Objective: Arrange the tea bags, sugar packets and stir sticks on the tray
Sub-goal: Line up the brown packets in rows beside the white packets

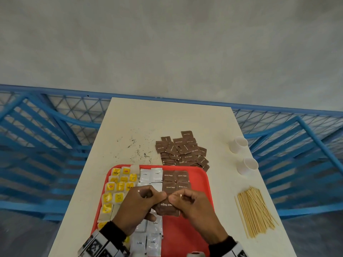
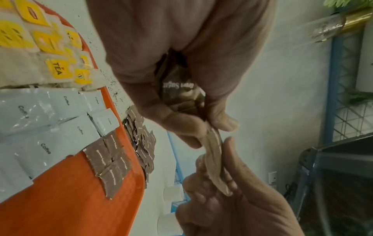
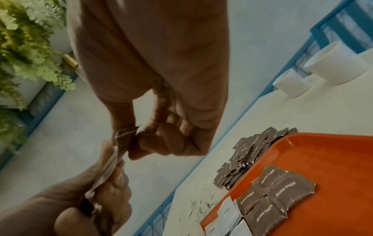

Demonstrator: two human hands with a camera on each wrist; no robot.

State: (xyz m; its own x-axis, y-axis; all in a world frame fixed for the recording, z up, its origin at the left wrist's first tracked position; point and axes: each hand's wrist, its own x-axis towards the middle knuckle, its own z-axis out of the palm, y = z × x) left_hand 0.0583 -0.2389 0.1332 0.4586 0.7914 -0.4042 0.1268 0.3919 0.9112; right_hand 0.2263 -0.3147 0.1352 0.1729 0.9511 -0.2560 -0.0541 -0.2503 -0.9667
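Both hands hold a small stack of brown sugar packets above the red tray. My left hand grips the stack from the left, and my right hand pinches its top edge from the right. The stack shows edge-on between the fingers in the left wrist view, and as held packets in the right wrist view. On the tray lie yellow tea bags, white coffee sachets and a block of brown sugar packets. A loose pile of brown sugar packets sits beyond the tray. Stir sticks lie to the right.
Two white paper cups stand near the table's right edge. Dark tea crumbs are scattered on the white table behind the tray. A blue metal railing runs round the table. The tray's near right part is bare.
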